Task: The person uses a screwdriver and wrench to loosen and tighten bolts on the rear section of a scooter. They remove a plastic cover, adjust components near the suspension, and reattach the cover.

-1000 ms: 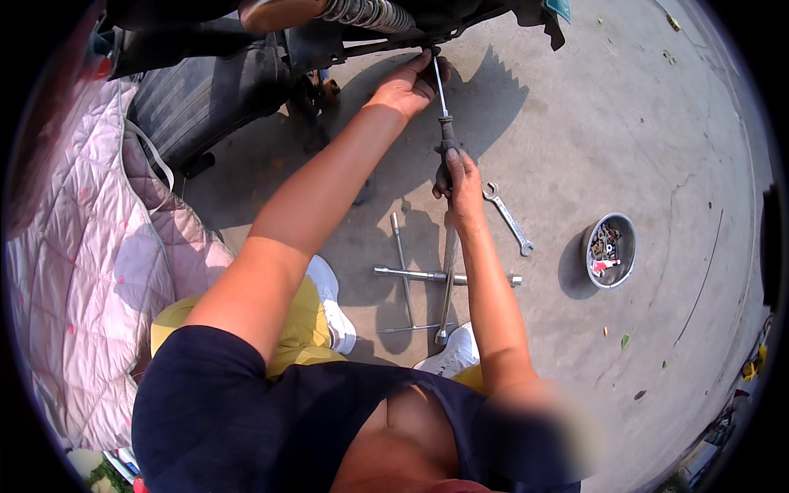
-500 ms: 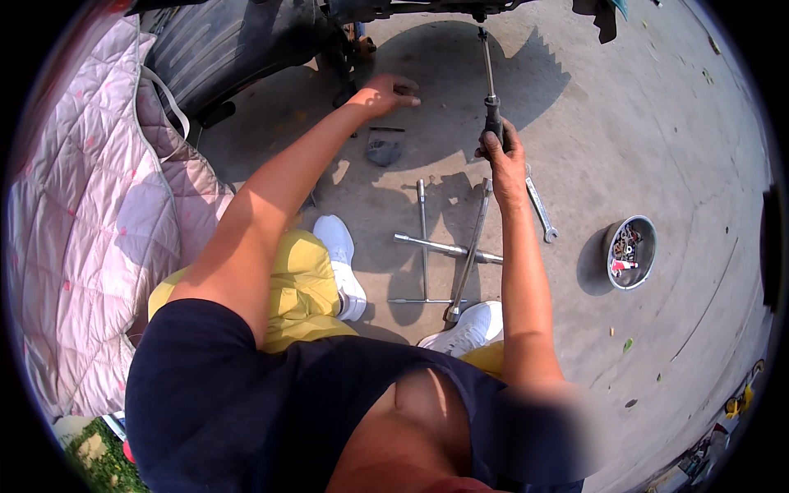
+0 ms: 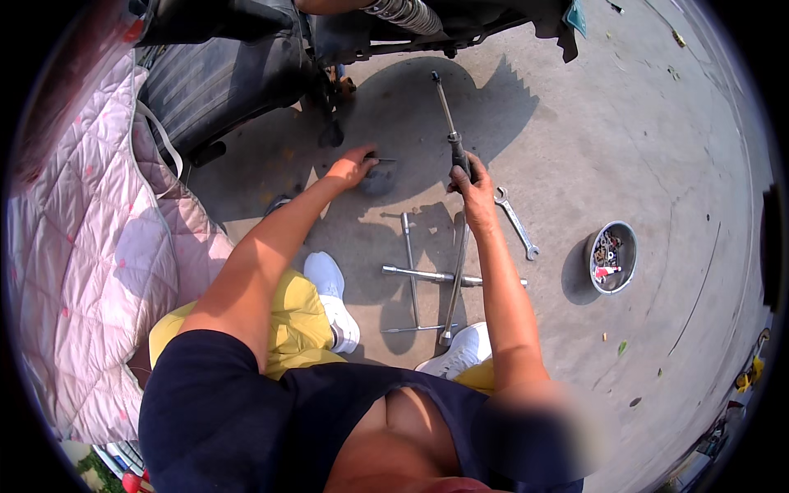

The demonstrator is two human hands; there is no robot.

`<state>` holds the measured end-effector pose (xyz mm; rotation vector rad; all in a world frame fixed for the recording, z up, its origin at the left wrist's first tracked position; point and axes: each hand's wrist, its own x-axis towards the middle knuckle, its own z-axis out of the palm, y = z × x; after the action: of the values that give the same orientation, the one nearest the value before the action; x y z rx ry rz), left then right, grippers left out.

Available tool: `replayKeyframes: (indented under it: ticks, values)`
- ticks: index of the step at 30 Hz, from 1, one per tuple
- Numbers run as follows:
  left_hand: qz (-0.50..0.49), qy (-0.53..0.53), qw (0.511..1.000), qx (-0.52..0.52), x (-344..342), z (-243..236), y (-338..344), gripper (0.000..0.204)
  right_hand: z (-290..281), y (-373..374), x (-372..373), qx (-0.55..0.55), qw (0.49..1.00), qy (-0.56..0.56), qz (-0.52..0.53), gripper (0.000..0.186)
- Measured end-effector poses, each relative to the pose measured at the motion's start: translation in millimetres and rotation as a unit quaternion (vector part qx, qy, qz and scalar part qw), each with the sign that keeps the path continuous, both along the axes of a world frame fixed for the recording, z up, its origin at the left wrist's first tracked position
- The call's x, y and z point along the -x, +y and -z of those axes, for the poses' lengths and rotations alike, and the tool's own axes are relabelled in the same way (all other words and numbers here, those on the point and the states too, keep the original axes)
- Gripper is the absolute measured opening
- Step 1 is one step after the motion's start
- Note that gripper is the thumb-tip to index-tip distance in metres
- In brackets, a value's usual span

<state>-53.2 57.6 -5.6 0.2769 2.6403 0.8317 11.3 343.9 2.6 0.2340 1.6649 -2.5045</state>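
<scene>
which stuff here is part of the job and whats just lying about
Likely the job:
driver, in the right hand
vehicle
dark item by the left hand, too unclear to name
on the ground, unheld: open-ended wrench, cross wrench, T-handled tool, bowl of small parts

Apparently just about:
pink quilted cover, left
green leaf

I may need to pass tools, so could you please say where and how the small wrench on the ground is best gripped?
I'd grip the wrench mid-handle, probably from above and the right: it lies flat, slim between two wider ends, with the right hand close on its left.
</scene>
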Motion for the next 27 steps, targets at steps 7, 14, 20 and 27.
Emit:
replayKeyframes:
  ticks: [7,14,20,27]
  values:
    - [0.055,-0.071,0.994,-0.065,15,9,21,0.023,24,5,-5,-0.028,0.999,-0.037,0.022,0.044]
    - [-0.008,-0.099,0.993,-0.069,3,16,26,0.021,28,6,-7,-0.066,0.997,-0.045,0.003,0.046]
    - [-0.380,-0.236,0.753,-0.483,31,2,34,0.023,14,4,-8,-0.070,0.996,-0.047,0.004,0.048]
    - [-0.476,-0.209,0.546,-0.658,62,-23,64,0.024,3,-6,-11,-0.073,0.996,-0.049,-0.005,0.046]
